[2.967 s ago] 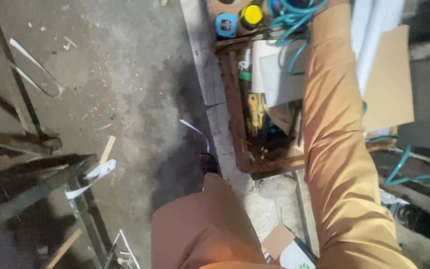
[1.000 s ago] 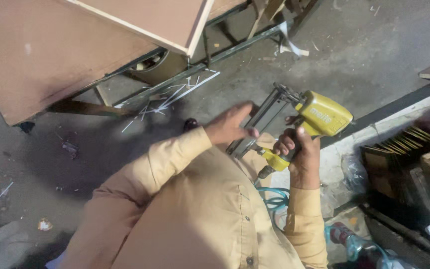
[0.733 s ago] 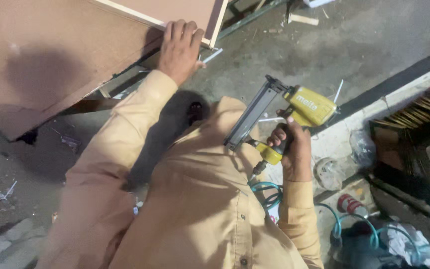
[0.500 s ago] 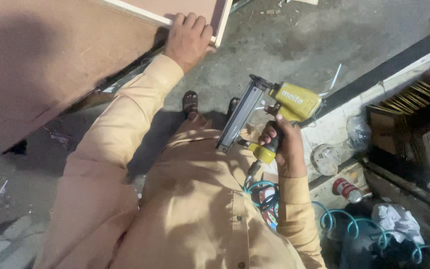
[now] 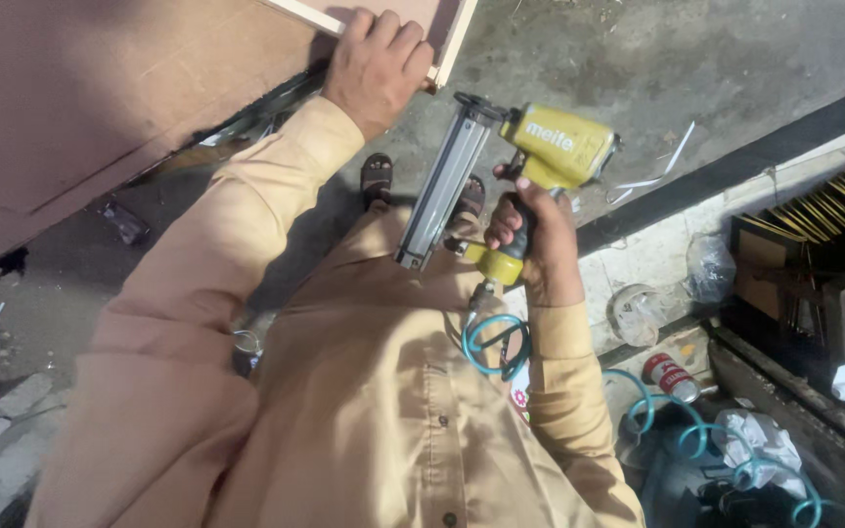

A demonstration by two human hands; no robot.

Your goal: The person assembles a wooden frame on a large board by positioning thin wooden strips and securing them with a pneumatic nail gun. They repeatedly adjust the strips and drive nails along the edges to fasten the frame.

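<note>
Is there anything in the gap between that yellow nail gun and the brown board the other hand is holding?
Nothing visible: the right hand holds the nail gun just right of the board, whose corner the left hand grips; only floor lies between.

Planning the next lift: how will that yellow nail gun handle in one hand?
The nail gun probably feels top-heavy: its bulky yellow head sits above the right hand. The long metal magazine looks rigid. The coiled teal hose trailing below will likely tug and spring back.
</note>
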